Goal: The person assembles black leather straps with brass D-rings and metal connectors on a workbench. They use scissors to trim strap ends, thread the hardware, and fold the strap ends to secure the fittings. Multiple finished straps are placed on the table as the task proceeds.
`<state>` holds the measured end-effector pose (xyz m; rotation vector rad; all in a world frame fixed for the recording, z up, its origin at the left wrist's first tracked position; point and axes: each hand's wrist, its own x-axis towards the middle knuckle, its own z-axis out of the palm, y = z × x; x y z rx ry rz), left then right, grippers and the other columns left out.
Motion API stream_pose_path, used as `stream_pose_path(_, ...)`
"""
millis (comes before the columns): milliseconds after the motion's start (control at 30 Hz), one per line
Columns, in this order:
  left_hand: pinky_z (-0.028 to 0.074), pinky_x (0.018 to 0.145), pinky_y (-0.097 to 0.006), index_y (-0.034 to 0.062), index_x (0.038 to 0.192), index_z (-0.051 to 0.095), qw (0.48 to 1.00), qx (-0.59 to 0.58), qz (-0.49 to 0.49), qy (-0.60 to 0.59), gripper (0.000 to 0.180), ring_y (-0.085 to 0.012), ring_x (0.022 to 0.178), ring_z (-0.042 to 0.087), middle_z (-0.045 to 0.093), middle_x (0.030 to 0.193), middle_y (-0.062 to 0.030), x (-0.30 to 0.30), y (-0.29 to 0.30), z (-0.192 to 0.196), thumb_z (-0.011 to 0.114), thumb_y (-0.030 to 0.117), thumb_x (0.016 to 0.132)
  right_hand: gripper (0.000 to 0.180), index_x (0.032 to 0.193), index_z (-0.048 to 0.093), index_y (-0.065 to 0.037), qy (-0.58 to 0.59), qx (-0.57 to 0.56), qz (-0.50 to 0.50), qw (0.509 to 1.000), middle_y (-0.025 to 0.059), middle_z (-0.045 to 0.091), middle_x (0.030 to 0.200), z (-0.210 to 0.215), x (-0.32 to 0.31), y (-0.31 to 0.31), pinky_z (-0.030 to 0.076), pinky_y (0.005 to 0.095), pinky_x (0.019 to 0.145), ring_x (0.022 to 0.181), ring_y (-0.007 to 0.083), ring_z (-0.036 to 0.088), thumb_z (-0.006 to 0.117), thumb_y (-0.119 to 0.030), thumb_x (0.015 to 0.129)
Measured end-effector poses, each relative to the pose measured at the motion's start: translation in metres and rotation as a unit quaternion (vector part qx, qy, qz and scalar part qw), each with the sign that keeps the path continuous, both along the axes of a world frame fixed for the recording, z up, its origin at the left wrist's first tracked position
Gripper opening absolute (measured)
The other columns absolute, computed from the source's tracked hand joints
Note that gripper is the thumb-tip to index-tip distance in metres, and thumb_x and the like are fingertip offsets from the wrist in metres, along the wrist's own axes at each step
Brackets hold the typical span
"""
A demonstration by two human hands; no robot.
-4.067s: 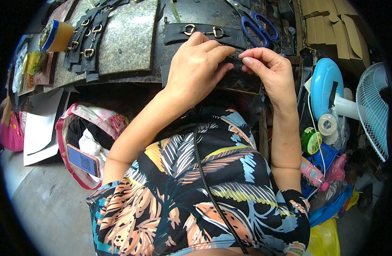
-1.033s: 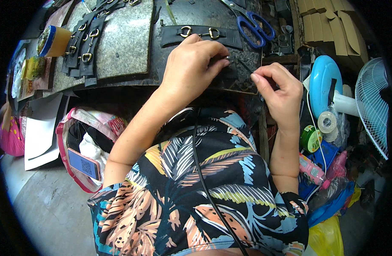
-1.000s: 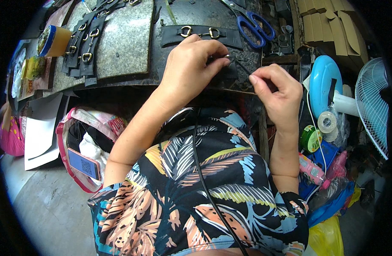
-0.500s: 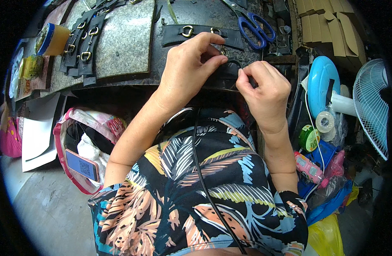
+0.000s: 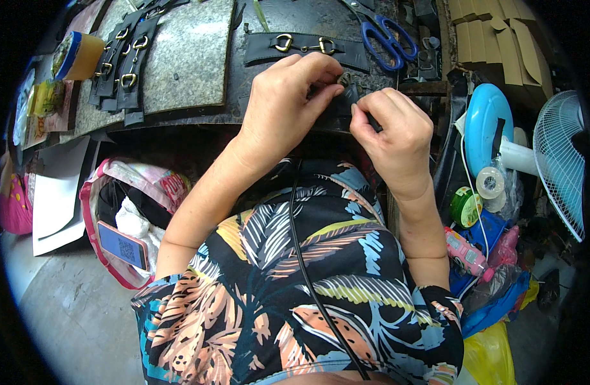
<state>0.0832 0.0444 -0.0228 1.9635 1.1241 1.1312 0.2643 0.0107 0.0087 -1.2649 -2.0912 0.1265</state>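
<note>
My left hand (image 5: 288, 106) is closed in a pinch at the near edge of a dark workbench, thumb against bent fingers. A small brass-coloured metal piece (image 5: 344, 79) shows at its fingertips, its shape mostly hidden. Just to the right, my right hand (image 5: 397, 138) is also closed, thumb pressed to forefinger; whatever it pinches is too small or hidden to name. The two hands are a short gap apart. Beyond them a black leather strap (image 5: 351, 56) with gold-coloured buckle hardware lies flat on the bench.
Blue-handled scissors (image 5: 388, 42) lie right of the strap. More buckled black straps (image 5: 136, 99) rest on a grey stone slab (image 5: 189, 70), beside a jar (image 5: 83, 58). A fan (image 5: 558, 160) and folded cardboard (image 5: 494, 48) stand right. A bag holding a phone (image 5: 123, 245) sits left.
My right hand has shifted slightly left, toward the left hand. The dark curved strip between the hands no longer shows. More of the strap's metal hardware is visible.
</note>
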Motion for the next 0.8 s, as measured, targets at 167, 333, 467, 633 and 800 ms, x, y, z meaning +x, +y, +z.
stream_pose_path(167, 0.058, 0.072, -0.034, 0.0040, 0.104, 0.068, 0.999, 0.020, -0.007, -0.025, 0.025, -0.0242, 0.084, 0.072, 0.072, 0.089, -0.0090, 0.003, -0.001, -0.004, 0.079, 0.004, 0.081, 0.017, 0.080, 0.062, -0.005, 0.003, 0.011, -0.007, 1.000, 0.0089, 0.060, 0.075, -0.003, 0.002, 0.006, 0.052, 0.0379, 0.062, 0.070, 0.0284, 0.063, 0.076, 0.001, 0.073)
stream_pose_path(333, 0.057, 0.074, -0.029, 0.0027, 0.108, 0.067, 0.989, -0.094, -0.021, -0.108, 0.024, -0.0170, 0.089, 0.073, 0.074, 0.096, -0.0094, 0.001, -0.002, -0.004, 0.077, 0.005, 0.086, 0.019, 0.089, 0.068, -0.005, 0.029, 0.029, 0.010, 0.999, 0.0095, 0.063, 0.079, -0.009, 0.000, 0.011, 0.053, 0.0385, 0.064, 0.073, 0.0287, 0.065, 0.077, 0.000, 0.074)
stream_pose_path(467, 0.055, 0.075, -0.025, -0.0005, 0.112, 0.065, 0.967, -0.168, -0.039, -0.189, 0.025, -0.0103, 0.089, 0.069, 0.074, 0.095, -0.0080, 0.001, -0.001, -0.002, 0.075, 0.005, 0.090, 0.018, 0.091, 0.069, -0.003, 0.079, -0.008, 0.015, 0.997, 0.0094, 0.064, 0.080, -0.012, 0.000, 0.008, 0.053, 0.0353, 0.065, 0.073, 0.0259, 0.065, 0.078, 0.000, 0.076)
stream_pose_path(633, 0.053, 0.075, -0.023, -0.0017, 0.116, 0.064, 0.939, -0.239, -0.059, -0.240, 0.028, -0.0071, 0.084, 0.065, 0.073, 0.091, -0.0048, 0.002, 0.000, 0.004, 0.073, 0.002, 0.090, 0.011, 0.094, 0.071, -0.001, 0.343, -0.233, -0.029, 0.909, 0.0020, 0.071, 0.086, -0.014, 0.000, 0.003, 0.053, 0.0248, 0.069, 0.075, 0.0094, 0.065, 0.079, -0.003, 0.086)
stream_pose_path(800, 0.053, 0.074, -0.019, -0.0005, 0.122, 0.063, 0.953, -0.242, -0.052, -0.174, 0.033, -0.0058, 0.085, 0.066, 0.072, 0.094, -0.0030, -0.002, 0.003, 0.009, 0.075, 0.005, 0.092, 0.011, 0.096, 0.073, 0.000, 0.413, -0.257, -0.043, 0.873, 0.0008, 0.072, 0.087, -0.016, 0.000, 0.003, 0.053, 0.0211, 0.072, 0.079, 0.0060, 0.064, 0.079, -0.007, 0.089)
